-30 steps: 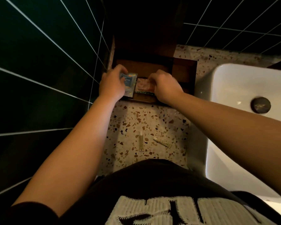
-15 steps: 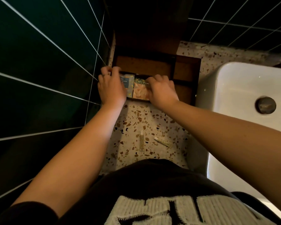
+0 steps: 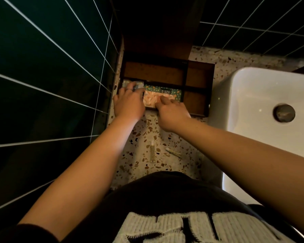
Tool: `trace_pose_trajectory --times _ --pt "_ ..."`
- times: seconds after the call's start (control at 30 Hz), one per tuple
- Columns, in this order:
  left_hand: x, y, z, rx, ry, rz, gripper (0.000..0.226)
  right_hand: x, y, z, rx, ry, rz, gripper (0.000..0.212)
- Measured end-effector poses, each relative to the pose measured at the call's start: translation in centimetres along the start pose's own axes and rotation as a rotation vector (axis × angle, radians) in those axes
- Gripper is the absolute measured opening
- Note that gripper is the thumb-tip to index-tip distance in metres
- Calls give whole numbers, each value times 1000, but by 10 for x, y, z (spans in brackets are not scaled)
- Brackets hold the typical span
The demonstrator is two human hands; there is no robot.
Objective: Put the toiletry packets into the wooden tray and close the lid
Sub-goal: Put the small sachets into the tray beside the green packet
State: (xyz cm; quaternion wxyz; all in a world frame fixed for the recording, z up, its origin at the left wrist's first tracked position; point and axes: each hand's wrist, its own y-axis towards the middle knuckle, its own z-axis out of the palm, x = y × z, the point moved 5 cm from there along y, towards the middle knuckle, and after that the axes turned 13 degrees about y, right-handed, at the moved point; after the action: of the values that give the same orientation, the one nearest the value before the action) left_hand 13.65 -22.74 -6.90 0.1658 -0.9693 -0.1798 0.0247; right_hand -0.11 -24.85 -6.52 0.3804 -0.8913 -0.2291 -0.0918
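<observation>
A dark wooden tray (image 3: 198, 79) with several compartments sits on the terrazzo counter against the green tiled wall, its lid (image 3: 158, 44) standing up behind it. In the near left compartment lie a bluish packet (image 3: 139, 84) and a green-and-peach patterned packet (image 3: 158, 95). My left hand (image 3: 128, 102) rests flat on the bluish packet, fingers spread over it. My right hand (image 3: 170, 111) touches the near edge of the patterned packet with its fingertips. Neither hand lifts a packet.
A white basin (image 3: 263, 109) with a round drain stands directly right of the tray. Two slim tubes, one upright (image 3: 153, 152) and one slanted (image 3: 174, 152), lie on the counter (image 3: 144, 127) near my body. Green tiles wall off the left side.
Both packets have gone down flat into the near left compartment. My left hand has flattened over the bluish packet, and my right hand has drawn back to the patterned packet's near edge.
</observation>
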Motion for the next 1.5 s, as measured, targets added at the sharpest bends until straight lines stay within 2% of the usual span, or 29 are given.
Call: trace_pose_trajectory --times 0.53,0.7,0.83,1.03,1.13,1.2,1.3,1.5 --pt "6 2 1 24 -88 -28 47 1 0 -1 13 204 -95 61" --pt "6 -16 -11 -137 -240 -17 39 -11 -27 -14 -167 405 -182 53" --pt "1 -46 -11 -218 -351 0 27 -28 -60 -3 -221 413 -169 44" --pt "-12 -94 29 -28 -383 -35 22 -42 -88 48 -110 351 -94 40" --pt "-15 -113 52 146 -321 -73 34 -45 -93 67 -40 216 -74 40" --pt "-18 -124 61 220 -266 -91 39 -47 -97 75 -13 119 -76 48" --pt "-21 -137 68 271 -199 -118 42 -47 -100 80 -23 14 -104 57" --pt "-22 -145 76 277 -147 -113 29 -48 -96 81 -33 -123 -149 43"
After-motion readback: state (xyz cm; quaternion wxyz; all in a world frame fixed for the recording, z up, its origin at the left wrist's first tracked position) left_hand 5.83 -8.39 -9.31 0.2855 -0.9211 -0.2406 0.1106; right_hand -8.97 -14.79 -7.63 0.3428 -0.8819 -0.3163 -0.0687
